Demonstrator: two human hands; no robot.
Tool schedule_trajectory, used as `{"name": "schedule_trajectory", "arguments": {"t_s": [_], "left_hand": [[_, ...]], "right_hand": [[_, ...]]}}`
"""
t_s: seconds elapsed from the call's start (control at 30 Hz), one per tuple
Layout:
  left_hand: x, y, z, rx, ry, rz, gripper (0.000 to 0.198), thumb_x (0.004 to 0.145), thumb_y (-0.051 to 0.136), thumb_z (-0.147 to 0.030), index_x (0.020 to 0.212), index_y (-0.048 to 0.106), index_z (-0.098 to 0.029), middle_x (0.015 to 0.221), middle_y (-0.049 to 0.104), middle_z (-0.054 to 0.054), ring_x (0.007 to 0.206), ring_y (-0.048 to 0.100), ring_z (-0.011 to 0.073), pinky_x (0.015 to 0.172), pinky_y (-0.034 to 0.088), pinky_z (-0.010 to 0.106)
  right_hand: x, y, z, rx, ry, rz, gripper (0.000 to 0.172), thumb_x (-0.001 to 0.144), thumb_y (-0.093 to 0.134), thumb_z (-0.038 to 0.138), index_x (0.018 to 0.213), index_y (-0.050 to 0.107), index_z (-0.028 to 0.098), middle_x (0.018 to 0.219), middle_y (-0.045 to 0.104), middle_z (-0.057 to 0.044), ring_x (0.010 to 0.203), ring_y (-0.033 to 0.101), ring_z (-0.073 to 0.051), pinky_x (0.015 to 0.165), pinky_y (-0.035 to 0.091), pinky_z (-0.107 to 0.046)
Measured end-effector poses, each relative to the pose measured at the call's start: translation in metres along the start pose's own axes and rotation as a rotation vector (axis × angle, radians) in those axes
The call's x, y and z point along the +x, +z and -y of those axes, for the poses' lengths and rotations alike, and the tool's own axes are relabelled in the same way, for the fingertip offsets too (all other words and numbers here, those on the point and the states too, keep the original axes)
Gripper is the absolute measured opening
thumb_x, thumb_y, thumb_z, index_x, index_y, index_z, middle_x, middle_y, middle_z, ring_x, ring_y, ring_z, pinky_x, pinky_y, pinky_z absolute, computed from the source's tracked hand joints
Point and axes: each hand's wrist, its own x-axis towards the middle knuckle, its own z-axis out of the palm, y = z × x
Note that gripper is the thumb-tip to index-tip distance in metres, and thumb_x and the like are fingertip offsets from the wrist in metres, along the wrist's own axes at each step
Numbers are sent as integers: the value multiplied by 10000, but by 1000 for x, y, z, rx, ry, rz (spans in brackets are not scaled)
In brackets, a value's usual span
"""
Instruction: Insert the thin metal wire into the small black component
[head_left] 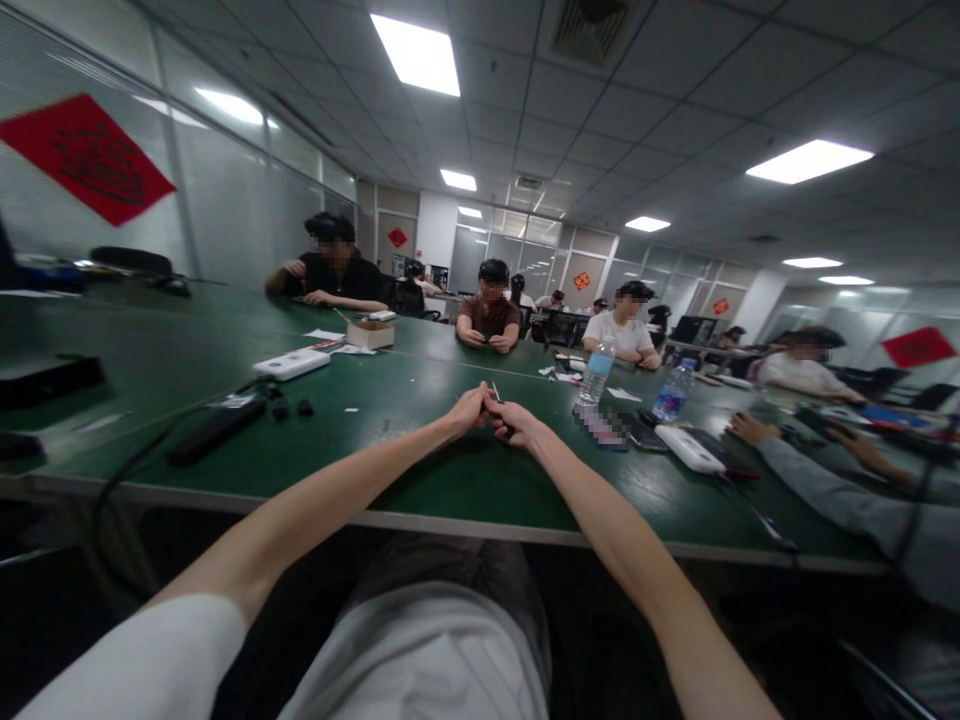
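Observation:
Over the green table (420,490), my left hand (469,412) and my right hand (516,424) meet at the fingertips. My right hand is closed round a small dark thing with a thin pale tip (496,393) that sticks up between the hands. Its kind is too small to make out. The fingers of my left hand are pinched together against that tip and the right fingers. Whatever they hold, if anything, is hidden.
Right of my hands stand a water bottle (596,375) and a second bottle (674,390), near a white power bank (690,449). At left lie a white device (292,364), an open cardboard box (370,333) and a black bar (216,432). A neighbour's hand (752,430) rests at right.

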Motion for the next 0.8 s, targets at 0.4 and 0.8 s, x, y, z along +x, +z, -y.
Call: {"name": "schedule_trajectory", "arguments": {"t_s": [0.4, 0.8], "left_hand": [[4, -2, -5, 125, 95, -47, 473, 928, 390, -545, 923, 618, -132, 496, 386, -49, 389, 329, 78, 393, 280, 177], [-4, -33, -15, 210, 55, -188, 375, 932, 420, -472, 822, 600, -162, 524, 452, -35, 368, 354, 83, 384, 265, 182]], "right_hand": [[7, 2, -2, -223, -201, -148, 394, 798, 678, 556, 898, 571, 190, 620, 468, 53, 437, 369, -42, 355, 265, -131], [-13, -13, 1, -1429, -566, -229, 494, 883, 459, 662, 864, 683, 223, 928, 696, -72, 875, 619, -211, 746, 402, -248]]}}
